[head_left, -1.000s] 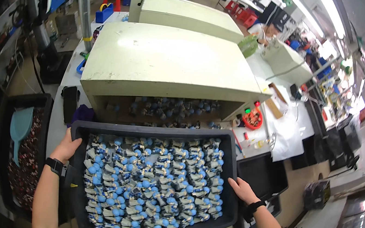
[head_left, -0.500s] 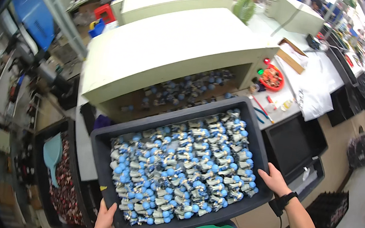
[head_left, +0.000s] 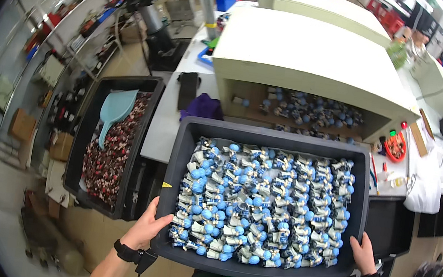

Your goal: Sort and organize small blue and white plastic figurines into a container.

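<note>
A large black plastic tray is held up level in front of me, between both hands. Inside lie many small figurines with blue round heads and pale grey and dark blue bodies, some in rows, more jumbled at the left. My left hand grips the tray's left side near its front corner, with the fingers partly hidden beneath. On the opposite side, my right hand clasps the right wall, thumb on the rim. Black bands circle both wrists.
Behind the tray, a cream box-shaped housing shelters more blue-headed figurines on the white table. A purple cloth lies beside it. At left stands a black bin of small dark red and pale pieces, with a light blue dustpan on top.
My view has turned left. The tray, tilted before, now sits level in the picture and further right, still between both hands. More of the left bin and shelving shows.
</note>
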{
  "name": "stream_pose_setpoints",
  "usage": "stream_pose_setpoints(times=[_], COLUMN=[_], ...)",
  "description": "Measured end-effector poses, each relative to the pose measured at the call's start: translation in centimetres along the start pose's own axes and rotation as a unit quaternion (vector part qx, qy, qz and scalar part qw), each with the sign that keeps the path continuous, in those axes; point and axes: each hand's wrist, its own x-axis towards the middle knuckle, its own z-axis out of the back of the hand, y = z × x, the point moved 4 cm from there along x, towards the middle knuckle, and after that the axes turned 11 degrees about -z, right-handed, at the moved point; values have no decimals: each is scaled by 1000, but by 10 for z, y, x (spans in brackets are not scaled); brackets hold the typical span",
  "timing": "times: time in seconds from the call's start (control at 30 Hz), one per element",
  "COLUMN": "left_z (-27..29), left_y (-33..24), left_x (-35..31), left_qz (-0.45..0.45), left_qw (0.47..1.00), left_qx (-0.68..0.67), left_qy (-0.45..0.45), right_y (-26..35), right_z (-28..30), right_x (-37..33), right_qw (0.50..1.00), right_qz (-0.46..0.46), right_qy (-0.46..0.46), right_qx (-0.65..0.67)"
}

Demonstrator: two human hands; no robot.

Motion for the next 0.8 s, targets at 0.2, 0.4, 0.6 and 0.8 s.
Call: stream_pose_setpoints(times=[0.2,0.4,0.6,0.8], left_z=[-8,-1,-22,7], left_y=[11,23,-17,20], left_x=[-8,-15,-42,-32], left_qz=[-17,9,78,-27], left_qw=[999,996,982,988], left_qx=[9,-29,11,84], left_qy=[-29,-81,-172,-124], right_y=[-9,30,30,20], right_z=[8,12,-5,-2], right_x=[6,13,25,7], right_qw=[999,997,994,990], right_qz=[21,8,36,14], right_qy=[-35,-24,35,11], right_qx=[-35,-75,-93,-140])
